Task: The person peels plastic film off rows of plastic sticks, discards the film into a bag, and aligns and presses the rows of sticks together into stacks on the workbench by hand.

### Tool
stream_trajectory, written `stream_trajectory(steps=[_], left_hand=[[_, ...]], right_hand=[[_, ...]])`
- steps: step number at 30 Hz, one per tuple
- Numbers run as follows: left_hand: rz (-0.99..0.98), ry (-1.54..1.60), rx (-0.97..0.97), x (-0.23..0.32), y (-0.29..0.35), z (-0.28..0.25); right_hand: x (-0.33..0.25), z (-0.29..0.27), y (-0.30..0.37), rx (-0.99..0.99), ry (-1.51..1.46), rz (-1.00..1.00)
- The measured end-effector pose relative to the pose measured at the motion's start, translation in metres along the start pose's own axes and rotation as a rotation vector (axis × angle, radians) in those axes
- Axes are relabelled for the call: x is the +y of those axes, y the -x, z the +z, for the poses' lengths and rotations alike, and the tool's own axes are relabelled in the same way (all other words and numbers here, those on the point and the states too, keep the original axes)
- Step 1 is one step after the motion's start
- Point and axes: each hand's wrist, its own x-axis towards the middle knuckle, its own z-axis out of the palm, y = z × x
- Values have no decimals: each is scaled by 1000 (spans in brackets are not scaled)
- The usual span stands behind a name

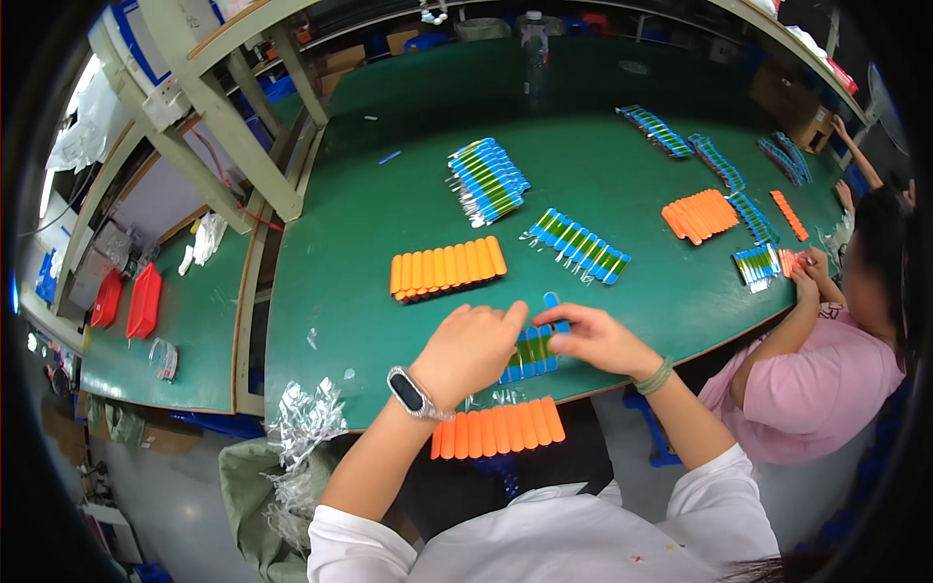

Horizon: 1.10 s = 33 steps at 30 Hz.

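Note:
At the near table edge, a row of blue-and-green strips (530, 358) lies between my hands. My left hand (468, 352) rests over the row's left end, its fingers curled and their tips partly hidden. A single blue strip (553, 302) sticks up at the fingertips of my right hand (604, 342), whose thumb and forefinger close around it. Close to my body, an orange row of rounded strips (501, 428) lies at the table edge, below my wrists. Beyond my left hand is a thick stack of lighter orange strips (448, 269).
Farther up the green table (389, 204) are a blue-and-green stack (489, 181) and a loose row (580, 248). Crumpled clear plastic (306, 423) hangs over the left edge. A co-worker in pink (802, 389) handles orange pieces at right. A bottle (534, 53) stands far back.

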Motion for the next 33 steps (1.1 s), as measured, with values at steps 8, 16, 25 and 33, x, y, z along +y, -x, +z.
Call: stream_trajectory(steps=[8,16,25,33], left_hand=[[-156,555,-400,-5,-27,-17],[-116,745,-519,-33,-42,1],[-89,512,-488,11,-22,-8],[-40,185,-162,16,-11,3]], right_hand=[[16,11,-11,59,247,-84],[12,18,-15,141,416,-152],[-22,16,17,26,779,-23],[-3,19,7,124,786,-237]])
